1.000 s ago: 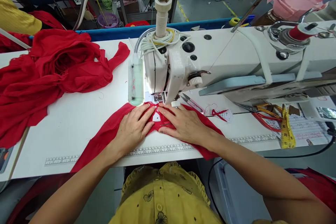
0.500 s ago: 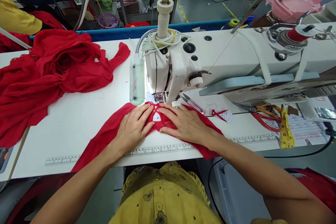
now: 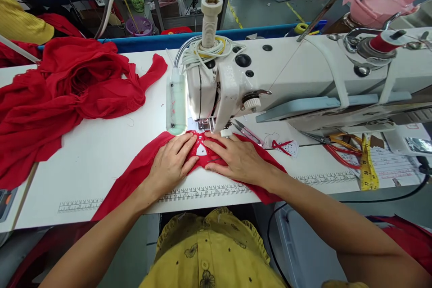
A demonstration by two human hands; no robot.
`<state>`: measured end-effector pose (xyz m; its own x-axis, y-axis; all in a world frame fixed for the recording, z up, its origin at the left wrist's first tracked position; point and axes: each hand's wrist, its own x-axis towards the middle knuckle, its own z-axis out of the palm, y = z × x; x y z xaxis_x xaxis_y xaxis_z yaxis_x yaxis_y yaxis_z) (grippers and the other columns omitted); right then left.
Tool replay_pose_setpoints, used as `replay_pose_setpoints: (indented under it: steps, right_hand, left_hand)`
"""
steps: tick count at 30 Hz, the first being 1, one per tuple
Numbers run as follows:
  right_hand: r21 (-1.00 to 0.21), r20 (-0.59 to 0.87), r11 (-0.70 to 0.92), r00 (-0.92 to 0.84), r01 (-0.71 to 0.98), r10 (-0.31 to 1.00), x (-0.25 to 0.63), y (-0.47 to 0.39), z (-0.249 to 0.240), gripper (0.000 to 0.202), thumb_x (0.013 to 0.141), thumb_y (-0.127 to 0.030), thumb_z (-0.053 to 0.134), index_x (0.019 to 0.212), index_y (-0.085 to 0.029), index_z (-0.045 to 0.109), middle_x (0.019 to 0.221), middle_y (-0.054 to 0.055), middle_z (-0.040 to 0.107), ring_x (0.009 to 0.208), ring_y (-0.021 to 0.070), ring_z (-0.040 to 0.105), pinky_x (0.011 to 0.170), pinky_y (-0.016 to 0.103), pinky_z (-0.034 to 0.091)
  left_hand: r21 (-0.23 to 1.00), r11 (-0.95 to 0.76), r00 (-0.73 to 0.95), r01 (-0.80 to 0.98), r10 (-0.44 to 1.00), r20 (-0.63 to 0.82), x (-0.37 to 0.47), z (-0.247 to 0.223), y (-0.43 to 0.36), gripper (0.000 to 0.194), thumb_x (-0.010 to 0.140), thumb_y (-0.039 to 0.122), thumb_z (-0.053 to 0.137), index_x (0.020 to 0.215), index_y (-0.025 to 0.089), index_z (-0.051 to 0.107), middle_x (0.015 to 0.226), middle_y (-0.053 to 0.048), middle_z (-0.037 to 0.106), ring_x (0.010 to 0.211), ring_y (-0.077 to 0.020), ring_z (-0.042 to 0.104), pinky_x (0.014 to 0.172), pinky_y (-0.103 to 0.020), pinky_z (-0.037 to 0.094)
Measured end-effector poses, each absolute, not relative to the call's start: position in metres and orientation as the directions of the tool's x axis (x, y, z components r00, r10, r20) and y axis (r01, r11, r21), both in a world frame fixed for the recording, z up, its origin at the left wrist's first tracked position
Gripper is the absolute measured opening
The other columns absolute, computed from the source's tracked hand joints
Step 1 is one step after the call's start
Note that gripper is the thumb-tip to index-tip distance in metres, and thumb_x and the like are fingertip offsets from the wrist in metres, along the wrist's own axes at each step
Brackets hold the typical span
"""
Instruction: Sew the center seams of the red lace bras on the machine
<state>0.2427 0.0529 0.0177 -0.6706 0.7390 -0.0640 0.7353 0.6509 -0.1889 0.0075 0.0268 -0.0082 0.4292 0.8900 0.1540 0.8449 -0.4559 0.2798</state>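
Red fabric (image 3: 131,175) with a crossed-strap cutout at its middle lies on the white sewing table, its inner edge at the presser foot (image 3: 204,124) of the sewing machine (image 3: 286,69). My left hand (image 3: 172,159) rests on the fabric left of the cutout, fingers stretched out and pressing it flat. On the other side, my right hand (image 3: 238,157) lies with fingers spread on the cloth, fingertips close to the foot. Beneath the cutout a white surface shows through. The needle's tip cannot be made out.
A heap of red garments (image 3: 67,85) covers the table's left. Thread snips (image 3: 248,132), a small strap piece on a pattern (image 3: 285,147), orange-handled scissors (image 3: 340,141) and a yellow tape measure (image 3: 368,166) lie to the right. A lamp (image 3: 176,103) hangs beside the machine head. A co-worker's yellow sleeve (image 3: 25,18) shows at upper left.
Both hands and the red fabric stay practically in place. In the background, a person's feet have come further into view on the floor.
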Motion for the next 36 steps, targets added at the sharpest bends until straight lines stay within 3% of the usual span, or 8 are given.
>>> replay_pose_setpoints:
  steps: [27, 32, 36]
  right_hand:
    - [-0.244, -0.026, 0.667, -0.692, 0.704, 0.721, 0.244, 0.052, 0.022, 0.063, 0.097, -0.062, 0.045, 0.146, -0.021, 0.048, 0.142, 0.014, 0.055, 0.122, 0.031, 0.052, 0.073, 0.038, 0.057]
    - [-0.149, 0.17, 0.593, -0.57, 0.792, 0.804, 0.25, 0.053, 0.027, 0.042, 0.105, -0.039, 0.036, 0.134, -0.017, 0.058, 0.133, 0.015, 0.061, 0.119, 0.0281, 0.054, 0.082, 0.039, 0.056]
    - [-0.033, 0.117, 0.455, -0.448, 0.89, 0.886, 0.255, 0.058, 0.025, 0.034, 0.102, -0.028, 0.04, 0.124, -0.013, 0.062, 0.143, 0.017, 0.055, 0.127, 0.0315, 0.048, 0.068, 0.037, 0.056]
  left_hand:
    - [0.297, -0.48, 0.453, 0.825, 0.877, 0.159, 0.01, -0.004, 0.026, 0.05, 0.102, 0.042, 0.045, 0.146, 0.019, 0.044, 0.147, -0.012, 0.054, 0.134, -0.028, 0.051, 0.103, -0.045, 0.05]
    - [0.323, -0.451, 0.378, 0.832, 0.887, 0.265, 0.009, 0.016, 0.028, 0.036, 0.099, 0.035, 0.053, 0.131, 0.02, 0.056, 0.129, -0.011, 0.063, 0.121, -0.0277, 0.056, 0.103, -0.045, 0.048]
    - [0.326, -0.346, 0.29, 0.88, 0.934, 0.211, 0.002, 0.021, 0.042, 0.054, 0.089, 0.043, 0.068, 0.134, 0.017, 0.051, 0.131, -0.015, 0.059, 0.124, -0.0336, 0.051, 0.101, -0.047, 0.044]
